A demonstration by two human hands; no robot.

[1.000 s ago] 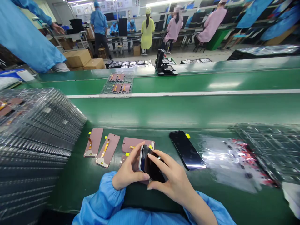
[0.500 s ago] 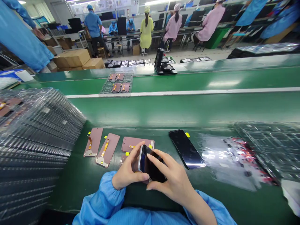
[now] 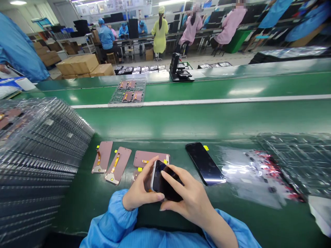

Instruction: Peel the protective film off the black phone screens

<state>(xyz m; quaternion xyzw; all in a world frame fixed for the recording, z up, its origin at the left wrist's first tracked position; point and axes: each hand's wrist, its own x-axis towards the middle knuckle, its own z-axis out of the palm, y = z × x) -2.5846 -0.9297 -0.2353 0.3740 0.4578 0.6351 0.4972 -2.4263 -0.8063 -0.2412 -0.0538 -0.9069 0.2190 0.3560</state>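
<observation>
- Holding the phone [image 3: 162, 184] between thumb and fingers, the left hand [image 3: 139, 191] is steadying it, while the right hand [image 3: 192, 193] is closing around the other end, index finger resting on the dark screen.
- The phone is tilting above the green bench [image 3: 82, 206], near a pink panel [image 3: 147, 156].
- It is probably behaving as light, stiff and slippery, its glass fragile; the pale edges are likely offering the safest hold.

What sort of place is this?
Probably an electronics factory floor. Signs: ribbon-cabled flat panels laid out on a green bench, a tall stack of clear plastic trays at left, and people in work coats beyond.
</observation>
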